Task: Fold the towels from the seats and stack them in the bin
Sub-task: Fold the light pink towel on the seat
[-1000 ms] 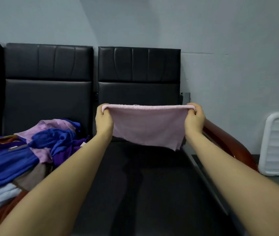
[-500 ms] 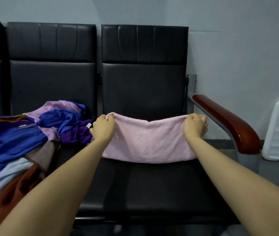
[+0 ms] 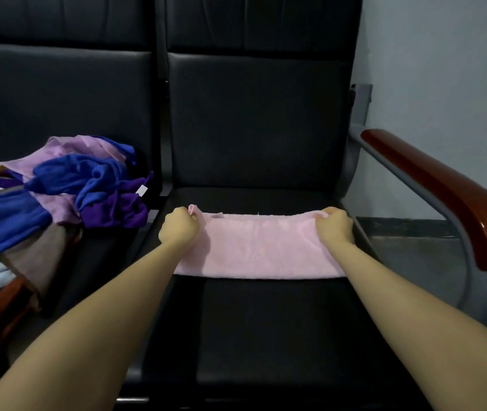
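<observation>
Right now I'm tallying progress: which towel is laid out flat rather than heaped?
The pink towel, flat on the right seat, both hands pinching its far corners; the others lie heaped.

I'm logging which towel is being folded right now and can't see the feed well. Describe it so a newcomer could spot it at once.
Find the black seat beside the red-brown armrest. Across its cushion lies a pale pink towel, a flat folded strip, its far corners pinched by the left hand and the right hand. Unlike the crumpled pile of towels on the next seat, it is smooth and alone.
</observation>
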`<act>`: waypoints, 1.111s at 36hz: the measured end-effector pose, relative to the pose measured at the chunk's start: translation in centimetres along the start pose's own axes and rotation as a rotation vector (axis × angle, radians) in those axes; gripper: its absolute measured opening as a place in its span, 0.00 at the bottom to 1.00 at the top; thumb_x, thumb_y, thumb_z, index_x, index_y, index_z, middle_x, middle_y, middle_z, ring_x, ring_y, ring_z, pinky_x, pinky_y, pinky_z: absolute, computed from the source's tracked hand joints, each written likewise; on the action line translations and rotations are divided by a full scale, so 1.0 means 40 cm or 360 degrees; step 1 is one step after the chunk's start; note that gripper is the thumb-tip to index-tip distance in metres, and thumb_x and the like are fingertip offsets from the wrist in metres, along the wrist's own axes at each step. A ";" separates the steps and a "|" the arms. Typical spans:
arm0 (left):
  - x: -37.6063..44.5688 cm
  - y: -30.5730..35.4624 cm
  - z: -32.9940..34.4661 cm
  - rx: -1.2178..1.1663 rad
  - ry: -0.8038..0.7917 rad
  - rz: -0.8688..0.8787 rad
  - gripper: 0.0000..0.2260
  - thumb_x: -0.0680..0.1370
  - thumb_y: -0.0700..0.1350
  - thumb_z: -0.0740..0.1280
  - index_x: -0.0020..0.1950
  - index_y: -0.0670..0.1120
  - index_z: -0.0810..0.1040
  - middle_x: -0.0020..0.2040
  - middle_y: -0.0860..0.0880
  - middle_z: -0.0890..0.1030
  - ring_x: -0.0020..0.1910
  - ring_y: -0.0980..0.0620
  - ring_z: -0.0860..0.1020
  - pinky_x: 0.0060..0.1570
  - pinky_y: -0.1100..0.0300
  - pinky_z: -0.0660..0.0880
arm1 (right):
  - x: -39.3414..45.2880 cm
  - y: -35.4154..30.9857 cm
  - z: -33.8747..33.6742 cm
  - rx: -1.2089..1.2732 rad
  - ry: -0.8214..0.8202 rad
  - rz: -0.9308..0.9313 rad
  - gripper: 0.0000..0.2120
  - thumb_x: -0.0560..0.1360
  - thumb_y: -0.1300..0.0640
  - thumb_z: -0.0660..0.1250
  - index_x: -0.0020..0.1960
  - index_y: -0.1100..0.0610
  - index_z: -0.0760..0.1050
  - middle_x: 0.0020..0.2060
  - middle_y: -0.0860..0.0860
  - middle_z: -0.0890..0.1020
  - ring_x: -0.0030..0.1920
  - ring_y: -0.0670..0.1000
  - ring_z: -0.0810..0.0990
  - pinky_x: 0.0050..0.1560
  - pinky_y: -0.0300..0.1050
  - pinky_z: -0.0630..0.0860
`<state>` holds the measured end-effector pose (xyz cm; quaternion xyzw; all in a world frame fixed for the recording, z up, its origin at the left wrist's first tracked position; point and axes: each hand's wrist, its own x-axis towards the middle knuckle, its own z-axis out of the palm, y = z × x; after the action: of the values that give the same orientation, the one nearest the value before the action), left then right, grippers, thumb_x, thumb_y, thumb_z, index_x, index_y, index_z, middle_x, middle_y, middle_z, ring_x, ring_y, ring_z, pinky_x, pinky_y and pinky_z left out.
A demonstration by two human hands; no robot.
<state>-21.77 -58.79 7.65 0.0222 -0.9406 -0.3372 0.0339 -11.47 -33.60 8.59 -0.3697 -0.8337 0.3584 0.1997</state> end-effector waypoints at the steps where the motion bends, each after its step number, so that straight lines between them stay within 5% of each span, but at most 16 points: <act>1: 0.004 0.002 0.008 0.0032 0.0015 -0.0012 0.19 0.82 0.50 0.52 0.55 0.37 0.75 0.54 0.37 0.78 0.53 0.37 0.76 0.46 0.53 0.68 | 0.006 0.008 0.010 -0.0050 -0.0003 0.0009 0.10 0.80 0.59 0.57 0.54 0.57 0.77 0.50 0.57 0.78 0.53 0.60 0.76 0.57 0.54 0.73; 5: 0.011 0.013 0.027 0.0112 0.0139 -0.0002 0.20 0.83 0.50 0.50 0.56 0.38 0.75 0.55 0.38 0.78 0.54 0.37 0.76 0.45 0.53 0.66 | 0.023 0.034 0.038 -0.0162 0.0096 -0.0013 0.12 0.81 0.54 0.57 0.56 0.57 0.75 0.53 0.58 0.78 0.59 0.63 0.72 0.56 0.54 0.69; 12: 0.039 0.019 0.024 0.0021 0.0308 0.0107 0.17 0.82 0.50 0.53 0.53 0.40 0.75 0.50 0.40 0.79 0.48 0.40 0.76 0.44 0.54 0.67 | 0.055 0.029 0.030 -0.0047 0.0359 -0.0231 0.12 0.82 0.56 0.55 0.57 0.62 0.73 0.48 0.57 0.77 0.44 0.54 0.74 0.44 0.48 0.71; 17: 0.059 0.055 0.023 0.0019 0.0261 0.0105 0.17 0.82 0.50 0.52 0.53 0.40 0.74 0.50 0.40 0.78 0.45 0.41 0.74 0.44 0.54 0.67 | 0.076 0.024 0.031 -0.0221 0.0405 -0.0204 0.12 0.81 0.56 0.57 0.59 0.60 0.73 0.56 0.59 0.74 0.54 0.61 0.76 0.57 0.58 0.73; 21: 0.062 0.065 0.039 0.0238 -0.0002 0.0010 0.23 0.81 0.57 0.55 0.65 0.39 0.69 0.63 0.38 0.73 0.62 0.37 0.71 0.57 0.49 0.67 | 0.076 0.019 0.045 -0.0461 0.0260 -0.0131 0.16 0.79 0.56 0.62 0.66 0.58 0.68 0.66 0.60 0.65 0.65 0.63 0.65 0.66 0.56 0.63; 24: 0.040 0.057 0.050 0.0617 -0.0104 -0.0073 0.30 0.78 0.60 0.60 0.69 0.38 0.65 0.67 0.39 0.67 0.67 0.39 0.66 0.65 0.50 0.62 | 0.053 0.016 0.064 -0.0582 0.0183 -0.0353 0.20 0.77 0.58 0.64 0.68 0.54 0.65 0.66 0.57 0.62 0.65 0.60 0.64 0.65 0.53 0.63; 29: -0.006 0.047 0.059 0.0757 -0.0135 -0.0210 0.26 0.78 0.53 0.61 0.69 0.38 0.63 0.67 0.41 0.66 0.66 0.42 0.65 0.62 0.53 0.64 | 0.003 0.012 0.094 -0.0474 -0.0266 -0.0855 0.17 0.78 0.56 0.60 0.67 0.51 0.68 0.64 0.51 0.66 0.62 0.54 0.67 0.62 0.46 0.62; 32: -0.031 0.037 0.049 0.0851 -0.0143 -0.0213 0.23 0.78 0.52 0.59 0.68 0.39 0.65 0.66 0.41 0.68 0.65 0.42 0.67 0.60 0.53 0.64 | -0.020 0.022 0.110 -0.0658 -0.0568 -0.1045 0.20 0.80 0.48 0.56 0.72 0.46 0.64 0.72 0.47 0.64 0.70 0.51 0.63 0.68 0.47 0.58; 36: -0.063 0.007 0.035 0.0924 -0.0095 -0.0123 0.19 0.79 0.48 0.57 0.66 0.39 0.67 0.66 0.41 0.71 0.64 0.42 0.69 0.60 0.54 0.65 | -0.045 0.026 0.111 -0.0953 -0.0744 -0.1045 0.23 0.81 0.41 0.49 0.76 0.40 0.54 0.77 0.43 0.53 0.77 0.48 0.50 0.75 0.48 0.48; 40: -0.102 -0.013 0.033 0.0953 0.0018 0.0104 0.13 0.79 0.40 0.55 0.62 0.40 0.68 0.63 0.40 0.73 0.61 0.42 0.72 0.57 0.54 0.67 | -0.081 0.026 0.101 -0.1006 -0.0786 -0.1010 0.23 0.81 0.40 0.46 0.76 0.38 0.51 0.77 0.43 0.50 0.77 0.48 0.47 0.76 0.49 0.45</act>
<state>-17.79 -58.10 6.10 0.0028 -0.9982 -0.0433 0.0417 -11.30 -37.37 4.92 -0.0449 -0.9949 0.0871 -0.0257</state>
